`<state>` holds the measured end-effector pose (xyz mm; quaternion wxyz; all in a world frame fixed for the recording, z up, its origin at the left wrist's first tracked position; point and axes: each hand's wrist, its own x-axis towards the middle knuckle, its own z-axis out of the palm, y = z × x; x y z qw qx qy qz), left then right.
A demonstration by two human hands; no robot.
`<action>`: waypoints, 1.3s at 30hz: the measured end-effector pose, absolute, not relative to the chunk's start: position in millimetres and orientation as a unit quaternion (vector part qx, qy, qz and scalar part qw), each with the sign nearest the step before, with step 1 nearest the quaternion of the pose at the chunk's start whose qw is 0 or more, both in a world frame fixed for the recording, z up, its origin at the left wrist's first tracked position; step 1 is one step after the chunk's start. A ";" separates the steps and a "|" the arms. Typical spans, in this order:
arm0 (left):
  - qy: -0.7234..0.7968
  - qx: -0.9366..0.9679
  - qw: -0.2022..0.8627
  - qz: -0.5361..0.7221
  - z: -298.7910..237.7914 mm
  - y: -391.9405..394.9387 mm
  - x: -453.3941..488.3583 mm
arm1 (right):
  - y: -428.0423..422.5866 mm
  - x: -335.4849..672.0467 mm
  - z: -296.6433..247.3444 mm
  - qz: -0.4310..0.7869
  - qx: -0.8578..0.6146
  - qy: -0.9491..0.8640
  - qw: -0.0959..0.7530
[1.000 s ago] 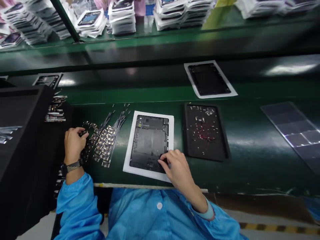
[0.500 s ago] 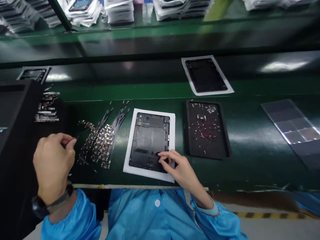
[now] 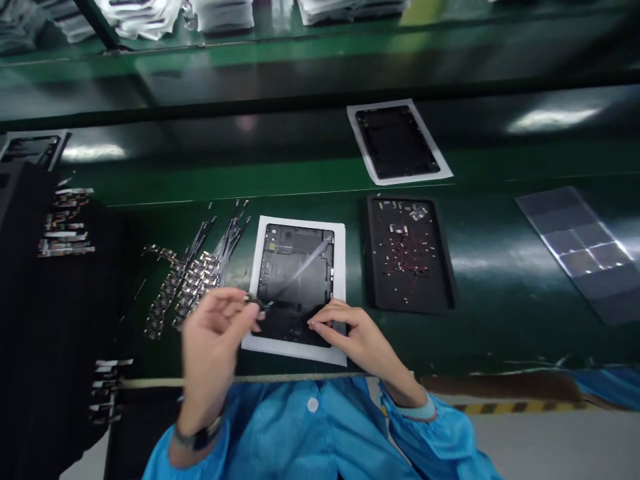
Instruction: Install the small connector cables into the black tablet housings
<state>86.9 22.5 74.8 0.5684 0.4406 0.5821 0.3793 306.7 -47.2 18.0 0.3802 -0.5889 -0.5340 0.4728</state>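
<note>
Small part (image 3: 262, 305) in left fingers (image 3: 241, 325)

two hands (image 3: 213, 340), three black shells (image 3: 313, 287), one shallow tray (image 3: 433, 297)

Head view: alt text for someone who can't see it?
Left hand holds a small part over a black panel on white paper; right hand is at the panel's lower right. Circuit boards lie to its left, a black tray to its right.

An electronics assembly workshop, by the look of it: beside me a long green surface (image 3: 490, 340) carries rows of small circuit boards (image 3: 196, 280), a black tray (image 3: 384, 293) of wired components (image 3: 407, 259) and an open device casing (image 3: 305, 277); packets (image 3: 223, 15) stack the shelf (image 3: 280, 45), and yellow-and-black striping (image 3: 520, 407) marks the floor (image 3: 530, 437).
</note>
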 end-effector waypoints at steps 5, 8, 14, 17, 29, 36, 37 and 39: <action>0.543 0.368 0.696 0.292 27.4 8.9 136.5 | -48.9 305.0 15.9 0.471 -0.589 -0.531 0.386; 0.549 0.363 0.696 0.286 22.2 2.8 138.9 | -49.0 302.5 17.7 0.463 -0.601 -0.534 0.373; 0.546 0.339 0.717 0.270 27.3 9.5 137.2 | -49.4 301.7 21.0 0.468 -0.611 -0.530 0.357; 0.544 0.342 0.719 0.264 26.5 11.3 136.6 | -49.2 302.5 21.4 0.472 -0.612 -0.528 0.352; 0.541 0.350 0.726 0.241 22.6 10.7 133.5 | -44.5 302.9 25.7 0.470 -0.614 -0.543 0.326; 0.544 0.356 0.722 0.237 24.7 10.8 135.9 | -45.9 301.7 24.0 0.470 -0.626 -0.533 0.320; 0.548 0.357 0.719 0.236 25.1 10.2 136.0 | -46.1 301.6 24.0 0.469 -0.629 -0.533 0.317; 0.554 0.361 0.711 0.238 25.8 9.3 135.9 | -46.4 301.4 24.2 0.465 -0.633 -0.535 0.311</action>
